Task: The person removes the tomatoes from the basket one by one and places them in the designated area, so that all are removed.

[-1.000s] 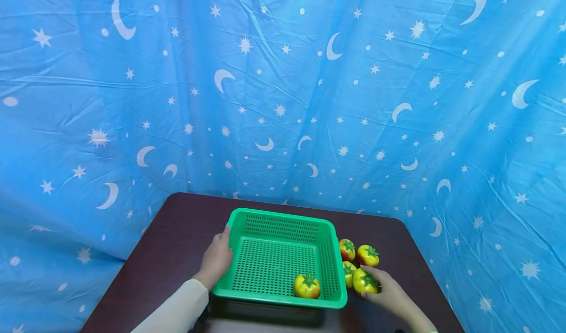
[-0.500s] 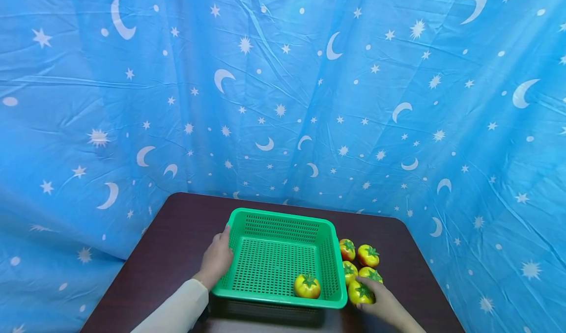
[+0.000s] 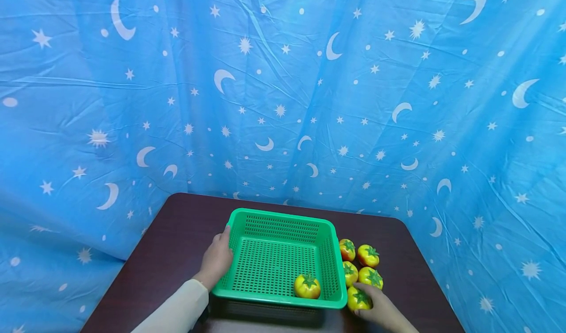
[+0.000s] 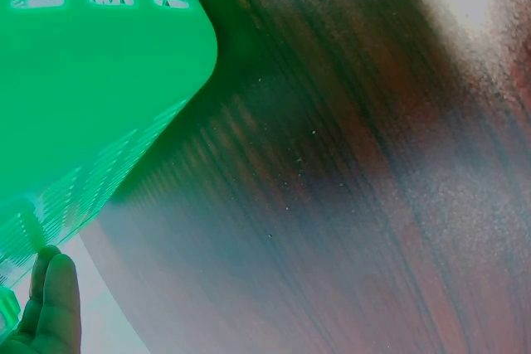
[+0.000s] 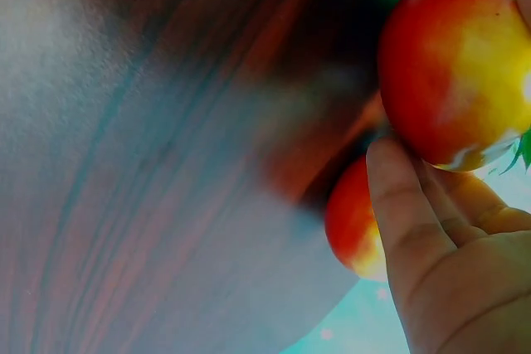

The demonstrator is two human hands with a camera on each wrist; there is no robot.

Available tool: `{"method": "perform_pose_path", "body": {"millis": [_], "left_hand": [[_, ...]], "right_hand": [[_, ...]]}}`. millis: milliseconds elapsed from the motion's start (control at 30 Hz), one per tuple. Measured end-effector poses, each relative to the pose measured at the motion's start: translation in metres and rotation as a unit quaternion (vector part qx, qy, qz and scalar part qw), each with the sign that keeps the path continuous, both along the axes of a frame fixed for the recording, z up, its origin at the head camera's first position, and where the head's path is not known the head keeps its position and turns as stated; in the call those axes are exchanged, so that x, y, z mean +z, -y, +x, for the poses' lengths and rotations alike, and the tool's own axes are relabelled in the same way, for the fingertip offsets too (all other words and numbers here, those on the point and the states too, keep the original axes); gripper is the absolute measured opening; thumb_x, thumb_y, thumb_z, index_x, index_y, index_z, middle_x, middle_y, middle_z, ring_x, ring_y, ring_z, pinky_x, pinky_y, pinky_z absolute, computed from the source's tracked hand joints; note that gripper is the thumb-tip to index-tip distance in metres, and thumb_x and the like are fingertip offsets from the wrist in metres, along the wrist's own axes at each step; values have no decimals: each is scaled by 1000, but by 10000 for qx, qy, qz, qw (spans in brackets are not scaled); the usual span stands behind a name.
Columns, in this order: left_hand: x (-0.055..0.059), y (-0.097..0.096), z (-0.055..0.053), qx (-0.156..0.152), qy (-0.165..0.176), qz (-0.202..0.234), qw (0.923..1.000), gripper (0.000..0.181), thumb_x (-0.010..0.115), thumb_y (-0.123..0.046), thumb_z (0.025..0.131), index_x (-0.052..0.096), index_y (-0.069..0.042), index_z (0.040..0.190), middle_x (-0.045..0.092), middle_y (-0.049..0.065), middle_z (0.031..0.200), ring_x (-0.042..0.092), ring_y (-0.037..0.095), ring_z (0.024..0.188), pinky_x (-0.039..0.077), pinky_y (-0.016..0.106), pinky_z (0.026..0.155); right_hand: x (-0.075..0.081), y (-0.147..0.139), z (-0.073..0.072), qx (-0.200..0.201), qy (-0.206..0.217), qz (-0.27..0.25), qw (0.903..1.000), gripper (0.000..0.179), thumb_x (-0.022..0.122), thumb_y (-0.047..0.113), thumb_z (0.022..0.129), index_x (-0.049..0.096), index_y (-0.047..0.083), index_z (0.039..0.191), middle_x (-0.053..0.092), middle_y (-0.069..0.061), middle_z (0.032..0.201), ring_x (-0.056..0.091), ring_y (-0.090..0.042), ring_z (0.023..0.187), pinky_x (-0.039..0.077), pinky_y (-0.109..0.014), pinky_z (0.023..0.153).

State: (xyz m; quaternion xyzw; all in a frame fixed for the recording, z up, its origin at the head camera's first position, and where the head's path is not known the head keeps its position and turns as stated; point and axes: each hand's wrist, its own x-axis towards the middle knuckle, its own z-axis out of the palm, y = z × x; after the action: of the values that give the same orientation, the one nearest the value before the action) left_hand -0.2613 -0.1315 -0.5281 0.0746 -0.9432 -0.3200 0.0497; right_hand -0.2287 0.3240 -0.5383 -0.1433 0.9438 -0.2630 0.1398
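Observation:
A green perforated basket (image 3: 261, 296) stands on the table, with one yellow-red tomato (image 3: 306, 288) in its near right corner. My left hand (image 3: 216, 258) grips the basket's left side, thumb up at the rim; in the left wrist view its fingers (image 4: 60, 296) lie against the outer wall. Right of the basket, my right hand (image 3: 379, 309) holds a tomato (image 3: 357, 301) between thumb and fingers. The right wrist view shows that tomato (image 5: 452, 68) large, red and yellow, with the fingers under it. Behind it, several more tomatoes (image 3: 370, 277) sit clustered beside the basket's right wall.
The dark brown table (image 3: 185, 225) has rounded far corners. A blue curtain (image 3: 283, 102) with white moons and stars hangs behind and around it. Another tomato (image 5: 353, 221) shows behind the fingers in the right wrist view.
My right hand has moved toward the near side and slightly left with its tomato, uncovering another tomato behind it. The left hand and basket have stayed put.

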Motion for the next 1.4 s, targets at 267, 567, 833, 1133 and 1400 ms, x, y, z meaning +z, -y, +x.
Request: {"method": "perform_pose_path", "body": {"millis": [267,567,833,1133,1400], "left_hand": [[0,0,0,27,35,36,10000,67,52,-8,93,19,-10,151,45,21,136,57,33,110,49,52,88],[1,-1,1,33,58,61,10000,66,50,-8,94,18,-10,152,44,21,137,57,32,109,49,52,87],[1,-1,1,21,29,57,10000,66,51,-8,94,19,-10,151,44,21,136,57,32,109,50,51,87],[0,-1,0,35,-25,-46,10000,66,53,-8,93,21,-9,151,46,21,135,60,30,101,51,48,82],[-1,-1,0,26,-77,-90,9999,66,53,-8,93,22,-9,151,46,21,134,61,30,100,52,48,80]], "right_hand": [[-8,3,-3,105,259,-122,9995,63,76,29,75,55,2,128,57,-17,125,56,-22,101,50,-40,76],[-11,4,-3,-44,119,-37,9999,68,78,29,73,52,-1,129,55,-21,128,55,-33,110,50,-51,83],[-13,5,-4,15,67,-19,10000,69,78,29,73,52,-2,129,54,-21,128,54,-34,111,49,-52,85],[-13,6,-3,-22,192,-128,9997,72,78,28,73,49,-2,131,51,-24,130,51,-40,116,47,-56,87],[-11,6,0,-70,227,-215,9995,77,78,28,73,45,-4,135,48,-26,132,47,-44,119,45,-59,89]]}}
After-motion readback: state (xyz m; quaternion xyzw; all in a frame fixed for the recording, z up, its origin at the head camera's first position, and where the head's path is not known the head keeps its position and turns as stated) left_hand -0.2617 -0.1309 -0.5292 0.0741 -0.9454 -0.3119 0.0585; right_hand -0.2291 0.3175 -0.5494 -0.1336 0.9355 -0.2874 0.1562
